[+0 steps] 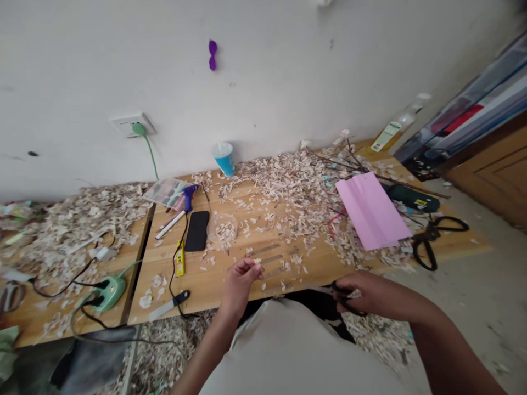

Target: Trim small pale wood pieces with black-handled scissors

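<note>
Near the table's front edge, my left hand [244, 274] pinches a small pale scrap [258, 261] between thumb and fingers; its exact kind is too small to tell. To the right, my right hand [362, 293] grips the dark handles of a pair of scissors [349, 307], whose blades point left along the table edge. Several dark flat strips [269, 258] lie on the wood just beyond my left hand. Pale curled shavings [284, 181] are strewn around and heaped toward the wall.
On the left lie a phone [197, 231], a blue glue gun [189, 196], a yellow box cutter [180, 259] and a green power strip [110, 292]. A blue cup [224, 159] stands by the wall. Rightward are pink paper [373, 211], black scissors [431, 236], twigs [337, 162] and a bottle [397, 126].
</note>
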Demonstrator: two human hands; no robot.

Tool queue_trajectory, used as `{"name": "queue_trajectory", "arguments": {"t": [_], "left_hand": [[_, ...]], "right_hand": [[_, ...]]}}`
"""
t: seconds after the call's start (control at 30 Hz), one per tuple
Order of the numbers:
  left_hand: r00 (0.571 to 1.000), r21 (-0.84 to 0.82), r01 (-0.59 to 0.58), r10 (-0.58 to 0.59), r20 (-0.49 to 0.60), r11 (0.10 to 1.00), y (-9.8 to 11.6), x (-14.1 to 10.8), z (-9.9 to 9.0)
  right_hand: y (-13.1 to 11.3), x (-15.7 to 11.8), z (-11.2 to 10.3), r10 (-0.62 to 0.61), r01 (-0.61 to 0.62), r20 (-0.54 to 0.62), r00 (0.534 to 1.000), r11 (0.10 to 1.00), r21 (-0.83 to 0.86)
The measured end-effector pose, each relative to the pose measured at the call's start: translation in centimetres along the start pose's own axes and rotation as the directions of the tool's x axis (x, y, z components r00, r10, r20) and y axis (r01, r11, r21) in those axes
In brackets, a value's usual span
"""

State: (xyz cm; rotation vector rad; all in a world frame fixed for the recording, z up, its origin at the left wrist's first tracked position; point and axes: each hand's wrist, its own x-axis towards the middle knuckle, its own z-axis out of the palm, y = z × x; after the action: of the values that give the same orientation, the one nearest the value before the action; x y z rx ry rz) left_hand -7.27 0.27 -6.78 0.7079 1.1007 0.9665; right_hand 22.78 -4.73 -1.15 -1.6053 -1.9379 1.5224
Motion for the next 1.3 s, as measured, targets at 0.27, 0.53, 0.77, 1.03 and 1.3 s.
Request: {"name": "queue_trajectory", "arguments": {"t": [0.27, 0.53, 0.77, 1.03, 1.3], "left_hand": [[0.999, 0.015, -0.022, 0.021, 0.035, 1.000, 0.5, -0.1, 2.2], [0.997, -0.011, 0.050, -0.049, 0.056, 0.999, 0.9, -0.7, 3.0], [0.994, 0.003, 0.095, -0.095, 0.055, 0.995, 0.2, -0.8, 3.0], [0.994, -0.071, 0.090, -0.085, 0.069, 0.993, -0.1, -1.0, 3.0], [0.997, -0.054, 0.062, -0.059, 0.048, 0.997, -0.7, -0.7, 2.7]], "right_hand": [[-0.6, 2.6, 4.5, 0.065, -0.055, -0.145, 0.987, 0.996, 0.073], [-1.1, 3.8, 6.4, 0.069, -0.053, -0.132, 0.989, 0.991, 0.121], [-1.1, 4.1, 6.6, 0.064, -0.032, -0.138, 0.988, 0.974, 0.226], [-1.6, 4.3, 7.6, 0.066, -0.039, -0.134, 0.989, 0.980, 0.196], [-1.6, 4.6, 7.7, 0.052, -0.032, -0.142, 0.989, 0.990, 0.140]]}}
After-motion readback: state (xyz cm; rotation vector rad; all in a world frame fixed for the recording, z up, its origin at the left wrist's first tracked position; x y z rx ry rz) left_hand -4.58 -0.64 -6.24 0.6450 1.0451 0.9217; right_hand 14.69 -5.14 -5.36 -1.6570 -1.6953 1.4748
